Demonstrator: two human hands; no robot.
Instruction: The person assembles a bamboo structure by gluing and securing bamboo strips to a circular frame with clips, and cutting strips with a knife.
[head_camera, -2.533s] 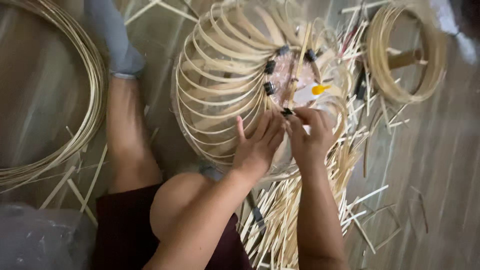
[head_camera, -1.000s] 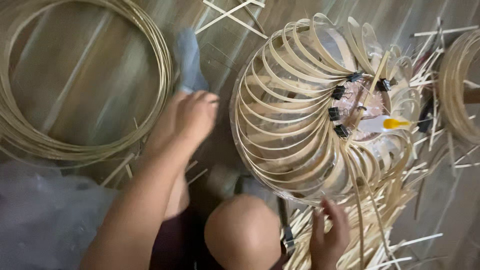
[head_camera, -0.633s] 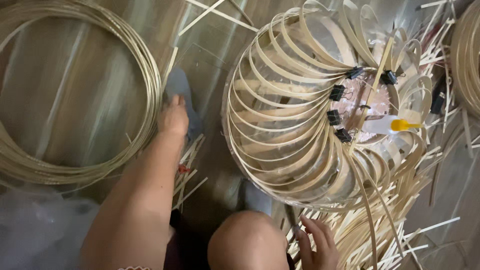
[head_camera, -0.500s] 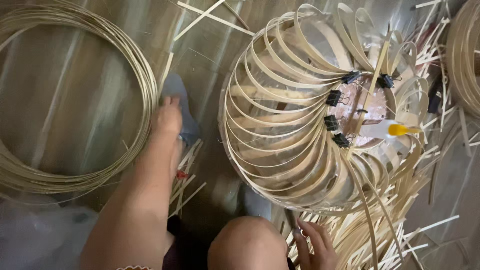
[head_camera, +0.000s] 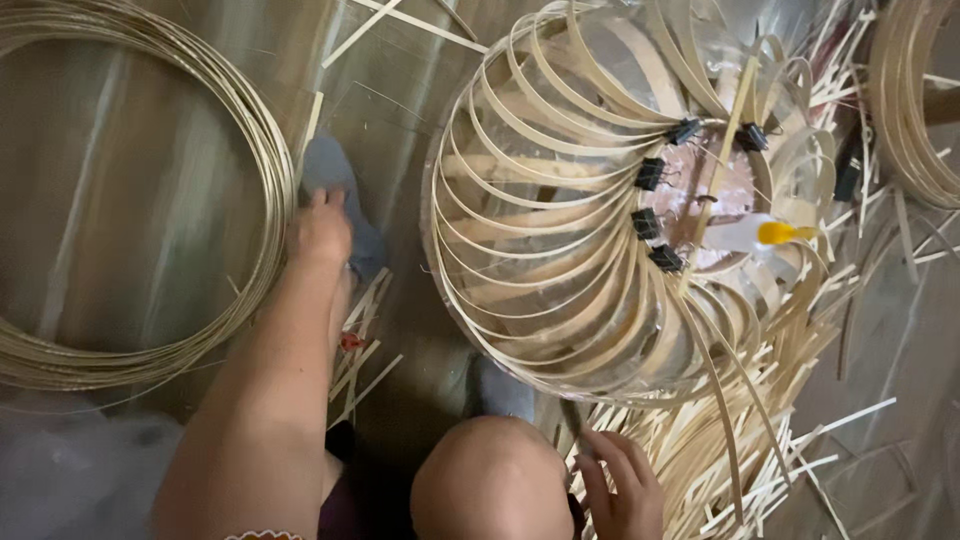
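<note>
**Hands apart: left on the floor by the coil, right over the loose strips**

Head view. The left hand (head_camera: 320, 232) reaches out flat to the floor (head_camera: 150, 200), palm down and fingers spread, gripping nothing. It rests just beside the inner right edge of the big coil of thin cane (head_camera: 120, 210), which lies toward the left edge of the floor. Under and just past the fingers sits a grey sock-like foot covering (head_camera: 335, 180); whether the hand touches it cannot be told. A few short bamboo slivers (head_camera: 365, 335) lie beside the forearm, with a small red bit among them.

The right hand (head_camera: 620, 490) is low in the view, next to the raised knee (head_camera: 490, 480), fingers loosely curled and open over the heap of loose bamboo strips (head_camera: 720, 450). It looks to touch the strip ends, but nothing is clasped in its grip. The strips run mostly up and down the view, fanning away from the hand toward the frame.

The round bamboo frame (head_camera: 560, 250), a dome of bent strips, stands between the two hands and is nearer the right one. Black binder clips (head_camera: 650, 175) pin the strip ends around its central ring. A small white glue bottle with a yellow cap (head_camera: 760, 233) lies on its side at that ring, cap pointing right; no label is legible. A second cane coil (head_camera: 915, 110) sits at the right edge.
</note>
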